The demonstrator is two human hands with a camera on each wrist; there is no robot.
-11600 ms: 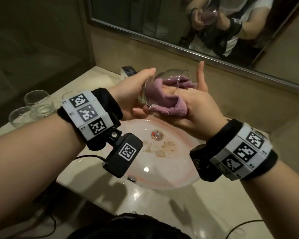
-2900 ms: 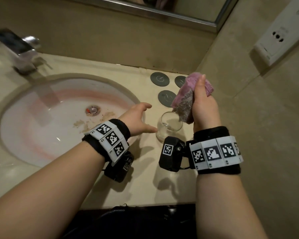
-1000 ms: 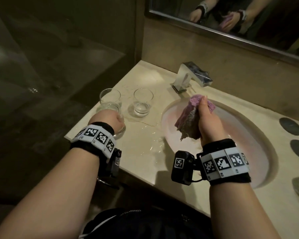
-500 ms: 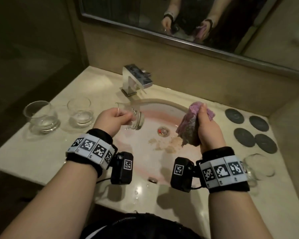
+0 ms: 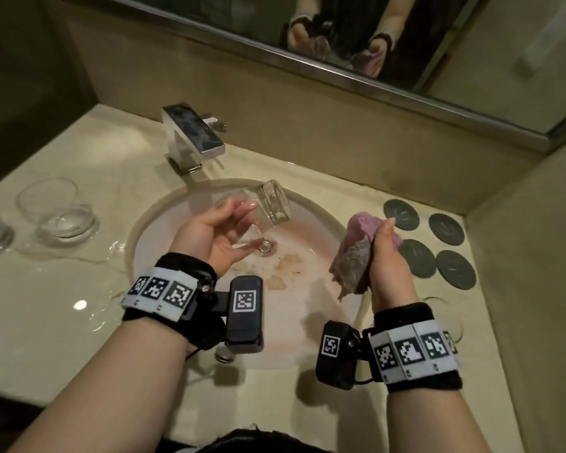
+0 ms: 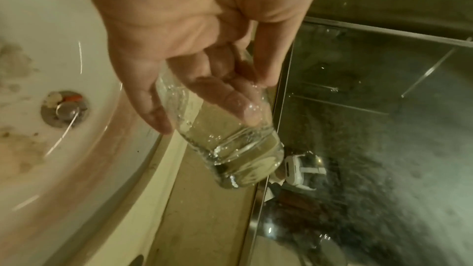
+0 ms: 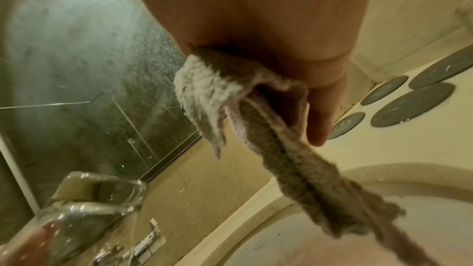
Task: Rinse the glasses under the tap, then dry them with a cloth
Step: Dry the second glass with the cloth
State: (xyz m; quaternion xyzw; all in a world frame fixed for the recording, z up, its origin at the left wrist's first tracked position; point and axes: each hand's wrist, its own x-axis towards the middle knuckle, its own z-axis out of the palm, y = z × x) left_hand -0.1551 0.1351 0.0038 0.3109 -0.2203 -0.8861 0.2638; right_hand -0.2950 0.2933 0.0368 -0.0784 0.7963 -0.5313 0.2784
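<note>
Leftmost, at the left edge of the head view, two glasses stand upright on the wet counter, one of them cut off by the frame. Toward the centre, the left hand curls its fingers and thumb round a tumbler held over the basin, just below and right of the tap. The tumbler lies tilted, its long axis running from the palm up and to the right, thick base farthest from the wrist, mouth hidden in the palm. At the right of centre, the right hand is closed round a bunched pink cloth, which hangs from the fist over the basin's right rim; the cloth sits level with the tumbler and well apart from it. So the drying move, as I judge it, turns on bringing the mouth round toward the cloth, since the base now points that way. Farther right lie four dark round coasters, and behind the right wrist the rim of another glass barely shows. Whether water runs from the tap is hard to make out; the left wrist view shows droplets on the tumbler.
</note>
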